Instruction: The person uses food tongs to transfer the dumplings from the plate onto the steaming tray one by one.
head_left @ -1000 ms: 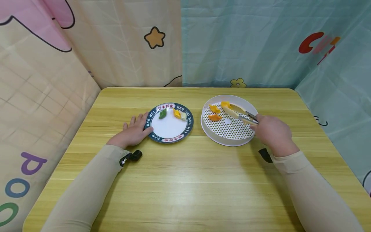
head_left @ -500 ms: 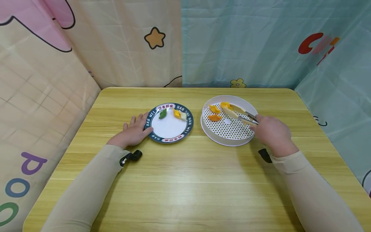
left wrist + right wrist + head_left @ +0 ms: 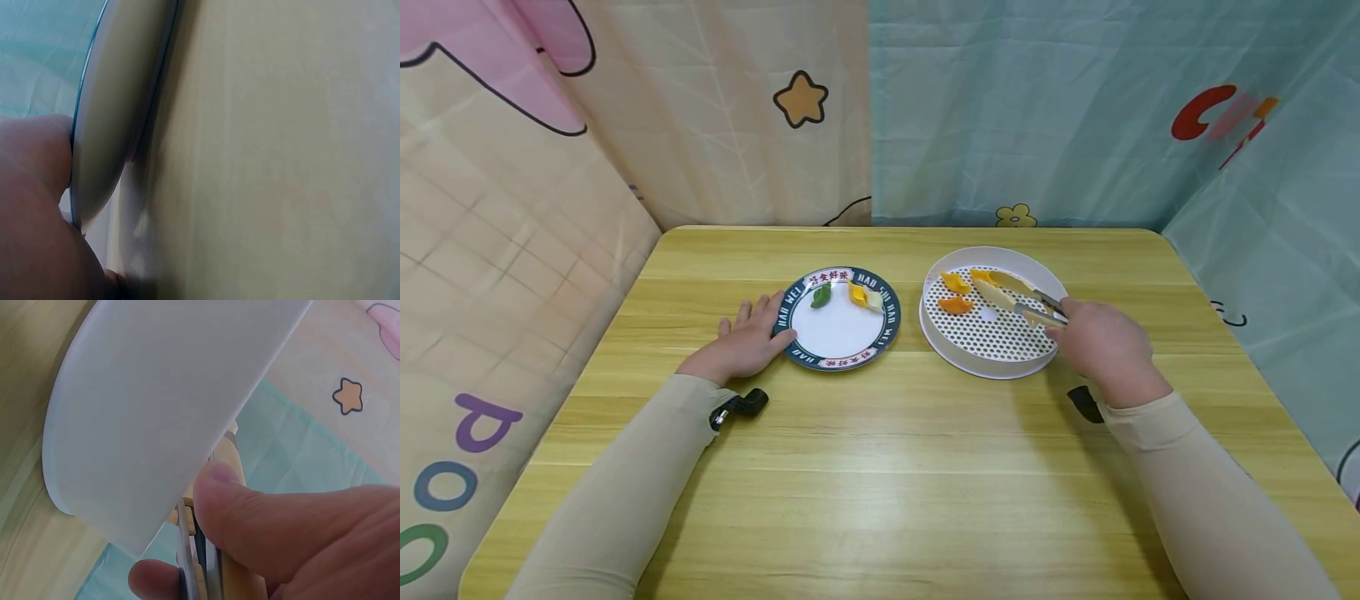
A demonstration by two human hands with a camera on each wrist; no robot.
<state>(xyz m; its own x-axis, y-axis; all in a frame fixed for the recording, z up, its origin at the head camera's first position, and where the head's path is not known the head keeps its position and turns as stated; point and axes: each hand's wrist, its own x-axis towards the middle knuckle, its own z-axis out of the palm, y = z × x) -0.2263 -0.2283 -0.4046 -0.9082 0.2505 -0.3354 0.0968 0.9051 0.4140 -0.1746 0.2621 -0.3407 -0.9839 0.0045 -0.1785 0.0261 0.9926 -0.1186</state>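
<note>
My right hand [image 3: 1103,343] grips a pair of tongs [image 3: 1037,310] with pale jaws and metal arms. Their tips reach into a round white steamer tray [image 3: 992,367] with a perforated floor, around a yellow dumpling-shaped piece [image 3: 981,276] that they partly cover. Nearby in the tray lie another yellow piece [image 3: 955,282] and an orange piece [image 3: 956,305]. With fingers spread on the table, my left hand [image 3: 747,337] rests its thumb on the rim of a round plate [image 3: 838,333]. On that plate are a green piece [image 3: 822,294], a yellow piece [image 3: 857,293] and a whitish piece [image 3: 874,301].
Plate and tray stand side by side on a wood-grain table [image 3: 880,483], with a gap between them. A printed curtain [image 3: 970,125] hangs behind the table's back edge. In the right wrist view the tray's tall side wall [image 3: 137,412] hides the pieces.
The tong tips have shifted slightly over the back yellow piece and cover more of it. The left hand and the plate have not moved.
</note>
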